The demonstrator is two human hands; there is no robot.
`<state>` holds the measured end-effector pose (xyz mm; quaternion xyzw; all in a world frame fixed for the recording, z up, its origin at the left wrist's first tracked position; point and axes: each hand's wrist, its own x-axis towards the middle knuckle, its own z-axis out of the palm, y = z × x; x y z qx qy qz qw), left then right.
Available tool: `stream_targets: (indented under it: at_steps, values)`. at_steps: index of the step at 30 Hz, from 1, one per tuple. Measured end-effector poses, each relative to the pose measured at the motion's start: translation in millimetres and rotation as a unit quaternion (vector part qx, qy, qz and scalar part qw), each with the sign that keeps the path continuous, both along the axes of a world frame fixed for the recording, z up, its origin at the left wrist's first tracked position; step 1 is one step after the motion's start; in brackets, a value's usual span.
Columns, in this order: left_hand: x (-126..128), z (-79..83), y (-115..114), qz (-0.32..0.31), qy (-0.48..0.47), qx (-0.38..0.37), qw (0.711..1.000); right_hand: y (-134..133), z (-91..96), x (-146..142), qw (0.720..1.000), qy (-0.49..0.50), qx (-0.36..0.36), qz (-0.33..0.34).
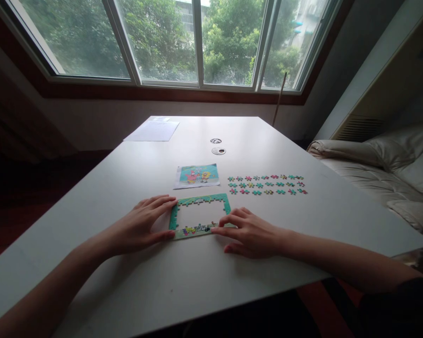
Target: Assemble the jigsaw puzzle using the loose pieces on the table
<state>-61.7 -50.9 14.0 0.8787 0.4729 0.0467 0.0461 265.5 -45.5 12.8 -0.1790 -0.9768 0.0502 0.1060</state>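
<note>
- Bare left hand [146, 223]: fingers spread, touching green rectangular jigsaw frame [193, 231], toward white table's [285, 155] near edge.
- Bare right hand [248, 232]: fingers bent at frame's near-right corner; grip unclear.
- Frame centre unfilled; small multicoloured jigsaw pieces [259, 185] unplaced, three rows rightward.

Left hand [144, 224] spread, right hand [249, 233] loosely curled

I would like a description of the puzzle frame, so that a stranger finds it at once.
On the white table, look between the left hand and the right hand. The puzzle frame lies flat there, just nearer than the picture sheet. Unlike that sheet, it has a plain white middle, bordered by a greenish printed band with a notched inner edge.
</note>
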Motion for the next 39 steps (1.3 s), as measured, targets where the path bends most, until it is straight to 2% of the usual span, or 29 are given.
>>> stream_targets:
  at_steps: [9, 12, 17, 20, 33, 39]
  values:
    - [6.4, 2.9, -1.5, -0.014, -0.001, 0.035, 0.999, 0.9, -2.6, -1.7, 1.0, 0.001, -0.002, -0.014]
    - [22.4, 6.4, -15.7, -0.042, -0.015, 0.054, 0.998, 0.2, -1.0, -1.2, 1.0, 0.007, -0.009, -0.006]
    - [57.4, 8.6, -49.6, -0.123, -0.041, 0.022, 0.991, -3.4, -3.3, 0.1, 0.998, 0.067, -0.002, 0.0]
    - [67.5, 7.3, -58.0, -0.133, -0.048, 0.025, 0.99, -5.1, -6.2, -0.4, 0.997, 0.078, -0.002, -0.001]
    - [66.7, 2.9, -55.8, -0.155, -0.011, 0.044, 0.987, -3.7, -9.9, -1.9, 0.998, 0.066, 0.015, -0.008]
    - [67.1, 6.9, -55.1, -0.158, -0.02, 0.041, 0.986, -2.8, -2.8, -0.7, 0.998, 0.065, -0.015, -0.006]
